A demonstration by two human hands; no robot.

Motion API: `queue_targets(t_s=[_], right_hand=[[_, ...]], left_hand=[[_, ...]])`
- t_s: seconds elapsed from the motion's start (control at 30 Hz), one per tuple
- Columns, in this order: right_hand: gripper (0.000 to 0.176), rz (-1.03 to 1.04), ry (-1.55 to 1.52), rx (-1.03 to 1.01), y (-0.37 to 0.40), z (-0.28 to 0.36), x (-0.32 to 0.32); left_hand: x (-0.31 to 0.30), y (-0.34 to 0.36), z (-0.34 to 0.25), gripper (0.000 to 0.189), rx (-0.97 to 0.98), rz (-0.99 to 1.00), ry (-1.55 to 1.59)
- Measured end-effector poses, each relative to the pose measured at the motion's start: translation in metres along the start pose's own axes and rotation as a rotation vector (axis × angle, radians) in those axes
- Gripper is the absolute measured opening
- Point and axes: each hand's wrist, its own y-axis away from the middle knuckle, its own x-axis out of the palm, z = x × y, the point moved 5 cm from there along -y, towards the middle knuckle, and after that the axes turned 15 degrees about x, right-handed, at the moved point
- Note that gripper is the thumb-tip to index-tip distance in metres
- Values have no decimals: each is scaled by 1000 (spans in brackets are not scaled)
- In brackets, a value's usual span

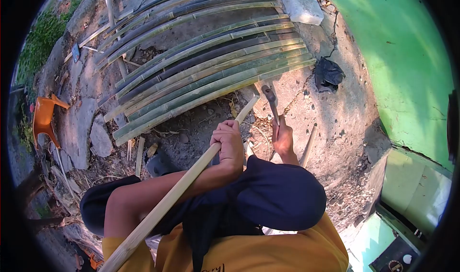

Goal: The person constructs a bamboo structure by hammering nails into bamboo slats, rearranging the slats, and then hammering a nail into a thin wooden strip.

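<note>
A long pale bamboo strip [179, 188] runs diagonally from the lower left up to the row of bamboo strips. My left hand [228, 145] is wrapped round it near its upper end. To the right, my right hand [283, 140] grips the handle of a dark tool [270, 98], whose rounded head points up, beside the strip's tip. Beyond both hands, several green and dark bamboo strips [206, 92] lie side by side on the ground.
An orange plastic chair [44, 121] lies at the left. A black plastic bag [328, 74] and a whitish block [302, 5] are on the cracked ground at the right. A green wall [397, 56] stands at the far right. Loose stones lie at the left.
</note>
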Motion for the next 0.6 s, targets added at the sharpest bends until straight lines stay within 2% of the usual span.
queue_targets(t_s=[0.03,0.07,0.13,0.2,0.23,0.27,0.33,0.37,0.4,0.47,0.6], right_hand=[[19,7,123,-35,0,-4,3],[24,145,283,115,-10,-31,21],[28,43,316,167,-25,-40,17],[24,59,166,246,-25,-33,3],[22,-11,80,140,-18,-15,-5],[22,-10,79,146,-16,-13,-3],[21,8,-72,41,-8,-7,-3],[21,3,53,14,-9,-11,7],[19,91,199,26,-20,-43,28],[19,38,166,219,-31,-36,16],[21,-83,-49,169,-14,-9,-2]], left_hand=[[0,-1,-2,18,1,4,-58],[0,-3,-3,23,-4,7,-115],[0,-3,-5,26,-14,-7,-125],[2,-6,-5,29,-27,4,-130],[0,-4,-5,20,-10,31,-161],[-2,-5,-6,15,2,51,-195],[-3,-4,-8,15,19,53,-185],[-4,-5,-7,15,19,54,-173],[-4,-5,-7,15,14,45,-174],[-4,-5,-7,15,24,50,-209],[-1,-5,-10,15,13,68,-224]])
